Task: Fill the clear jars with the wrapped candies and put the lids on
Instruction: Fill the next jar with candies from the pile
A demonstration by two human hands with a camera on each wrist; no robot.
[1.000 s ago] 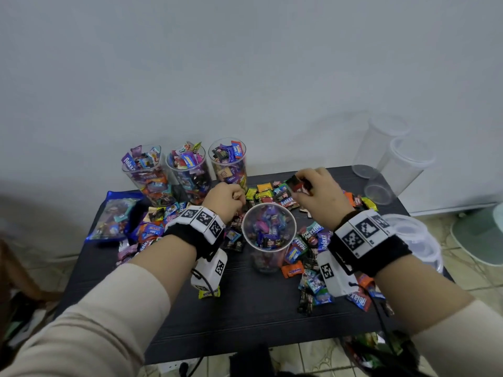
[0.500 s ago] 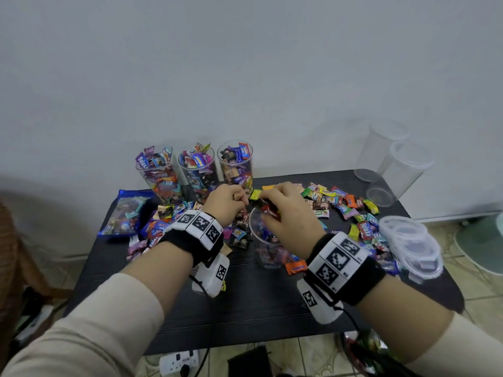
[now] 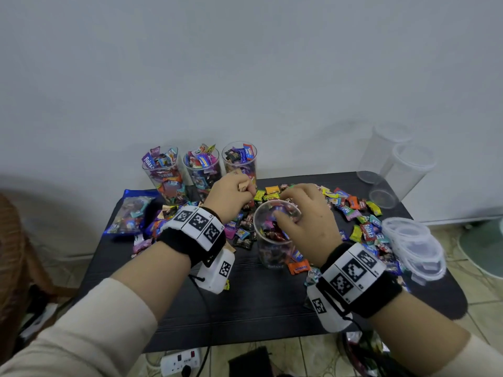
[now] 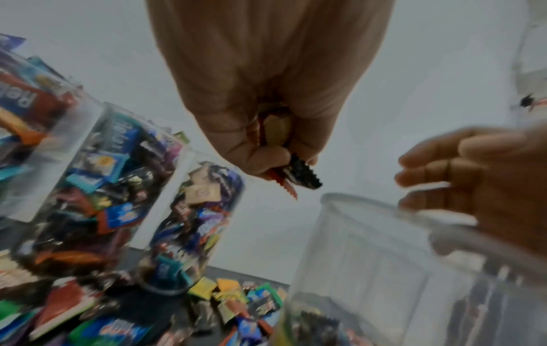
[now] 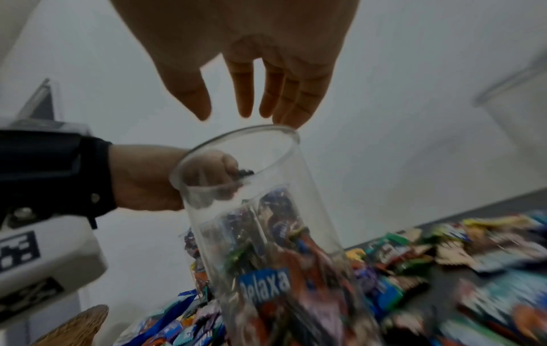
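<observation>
A clear jar (image 3: 275,242), partly filled with wrapped candies, stands mid-table. My right hand (image 3: 285,208) hovers over its mouth, fingers straight and spread, holding nothing; the right wrist view shows the fingertips (image 5: 247,110) just above the rim of the jar (image 5: 266,210). My left hand (image 3: 246,190) is a fist beside the jar's left rim. In the left wrist view it grips a few candies (image 4: 299,174), their black and red wrapper ends sticking out. Loose candies (image 3: 353,210) lie scattered round the jar.
Three filled, lidless jars (image 3: 202,170) stand at the back left, with a blue candy bag (image 3: 130,210) to their left. Empty clear jars (image 3: 392,151) stand at the back right. A stack of clear lids (image 3: 413,246) sits at the black table's (image 3: 258,308) right edge.
My right hand came from the candy pile at the right to over the jar mouth and opened; the candy it held is gone from it. My left fist stayed beside the jar.
</observation>
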